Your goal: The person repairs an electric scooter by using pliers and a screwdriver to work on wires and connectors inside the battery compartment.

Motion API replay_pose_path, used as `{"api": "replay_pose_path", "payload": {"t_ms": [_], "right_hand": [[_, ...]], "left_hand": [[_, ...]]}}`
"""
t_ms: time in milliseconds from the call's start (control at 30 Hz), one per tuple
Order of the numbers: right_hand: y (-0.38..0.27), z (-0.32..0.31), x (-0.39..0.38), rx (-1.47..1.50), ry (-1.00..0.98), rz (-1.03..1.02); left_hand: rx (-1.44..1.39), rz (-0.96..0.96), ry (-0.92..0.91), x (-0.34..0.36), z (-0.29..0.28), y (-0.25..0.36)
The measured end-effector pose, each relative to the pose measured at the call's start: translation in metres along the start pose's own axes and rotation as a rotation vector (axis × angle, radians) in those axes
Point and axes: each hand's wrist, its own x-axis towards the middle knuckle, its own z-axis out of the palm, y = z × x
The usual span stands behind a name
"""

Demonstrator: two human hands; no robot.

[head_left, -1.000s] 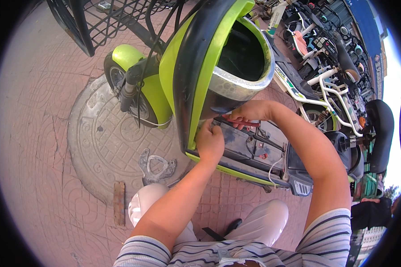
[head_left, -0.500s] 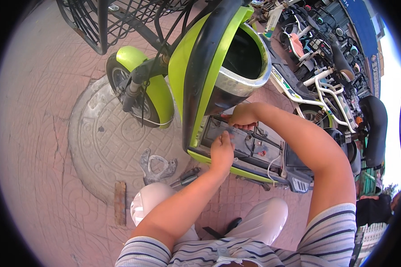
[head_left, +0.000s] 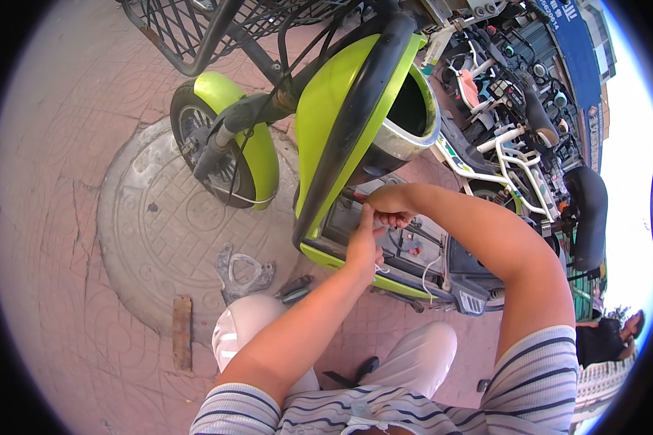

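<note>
A lime-green electric scooter [head_left: 326, 109] stands in front of me with its footboard compartment [head_left: 413, 254] open, showing wires and grey parts. My right hand [head_left: 393, 206] is a closed fist at the compartment's upper edge, gripping a thin tool with a reddish end [head_left: 350, 195]. My left hand [head_left: 363, 248] rests on the compartment's near edge just below, fingers stretched upward, one fingertip touching the right hand. It holds nothing that I can see. A thin white wire [head_left: 429, 267] loops inside the compartment.
A round manhole cover [head_left: 159, 217] lies under the front wheel [head_left: 210, 152]. On it sit a grey metal bracket [head_left: 243, 272], a wooden strip [head_left: 183, 332] and a dark tool [head_left: 294, 290]. Parked scooters [head_left: 530, 138] crowd the right side. Another person [head_left: 617, 335] is at the right edge.
My left hand slid a little right along the compartment edge and now reaches a finger up to the right hand. The right hand stayed at the upper edge. My view moved closer.
</note>
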Motion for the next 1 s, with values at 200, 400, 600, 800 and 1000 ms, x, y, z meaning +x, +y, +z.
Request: {"api": "replay_pose_path", "payload": {"t_ms": [200, 400, 600, 800, 1000], "right_hand": [[0.005, 0.018, -0.008, 0.262, -0.133, -0.071], [0.024, 0.017, 0.016, 0.408, -0.124, -0.085], [0.024, 0.02, 0.018, 0.223, -0.002, -0.18], [0.032, 0.021, 0.046, 0.145, 0.127, -0.121], [0.03, 0.026, 0.041, 0.0, 0.175, -0.097]], "left_hand": [[-0.16, -0.053, -0.193, -0.012, 0.002, 0.004], [-0.064, -0.041, -0.207, -0.004, 0.005, -0.002], [-0.079, -0.074, -0.268, 0.012, 0.001, -0.004], [-0.085, -0.076, -0.227, 0.006, 0.01, 0.0], [-0.059, -0.062, -0.098, 0.003, 0.016, -0.001]]}}
